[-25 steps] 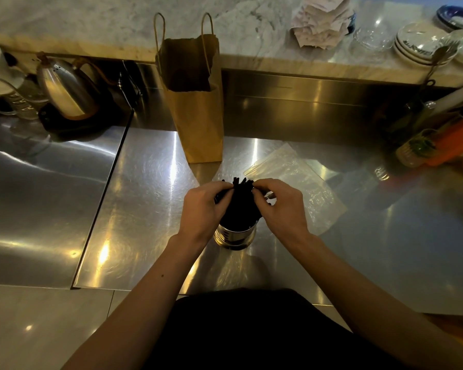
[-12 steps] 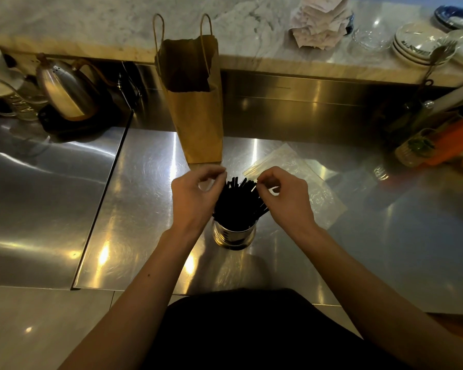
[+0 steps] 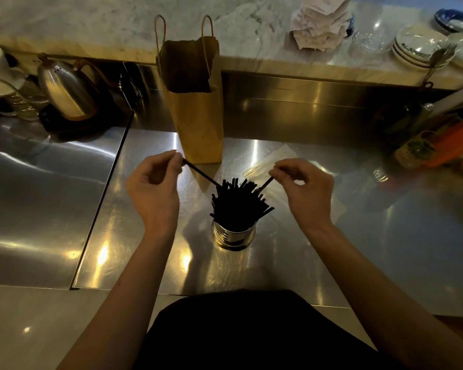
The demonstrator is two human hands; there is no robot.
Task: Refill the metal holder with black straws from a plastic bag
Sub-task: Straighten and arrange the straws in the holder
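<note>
A round metal holder (image 3: 233, 236) stands on the steel counter in front of me, packed with black straws (image 3: 237, 204) that fan out above its rim. My left hand (image 3: 155, 188) pinches the top end of one black straw (image 3: 202, 175) that leans out to the left. My right hand (image 3: 302, 190) pinches the top of another straw (image 3: 265, 184) leaning out to the right. Both straws still have their lower ends in the bunch. A flat clear plastic bag (image 3: 275, 161) lies on the counter behind my right hand.
A brown paper bag (image 3: 198, 113) stands upright just behind the holder. A metal kettle (image 3: 67, 89) sits at the back left. Bottles and an orange container (image 3: 449, 145) crowd the right edge. Stacked plates (image 3: 420, 46) and crumpled paper (image 3: 318, 22) rest on the marble ledge.
Both hands have risen and spread apart from the bunch, each drawing a single straw outward and upward from the holder.
</note>
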